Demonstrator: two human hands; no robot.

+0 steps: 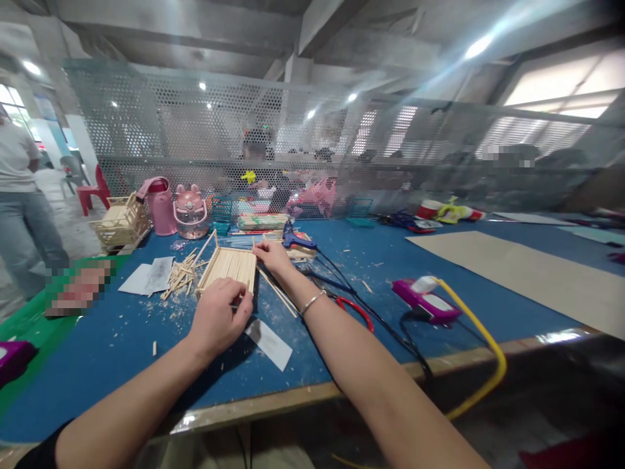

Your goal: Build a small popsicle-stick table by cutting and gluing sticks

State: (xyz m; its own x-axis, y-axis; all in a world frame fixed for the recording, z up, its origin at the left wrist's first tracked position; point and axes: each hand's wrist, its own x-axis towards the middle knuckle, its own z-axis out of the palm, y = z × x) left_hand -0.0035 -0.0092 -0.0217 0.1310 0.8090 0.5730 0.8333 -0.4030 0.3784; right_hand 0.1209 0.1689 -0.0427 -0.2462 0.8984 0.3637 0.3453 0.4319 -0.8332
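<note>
A small tray-like frame of pale wooden sticks (230, 264) lies on the blue table, with an upright post at its far left corner. At its near edge my left hand (222, 312) has its fingers closed on the frame. My right hand (272, 256) pinches at the far right corner, where a short stick end shows by the fingertips. Loose short sticks (183, 275) are piled left of the frame. Longer sticks (277, 293) lie beside it on the right.
A blue glue gun (297, 240) with black cables lies behind my right hand. Red-handled scissors (359, 311) and a purple device (426, 303) are to the right. Bottles (162, 207) and a stick structure (122, 223) stand back left. A person (22, 195) stands far left.
</note>
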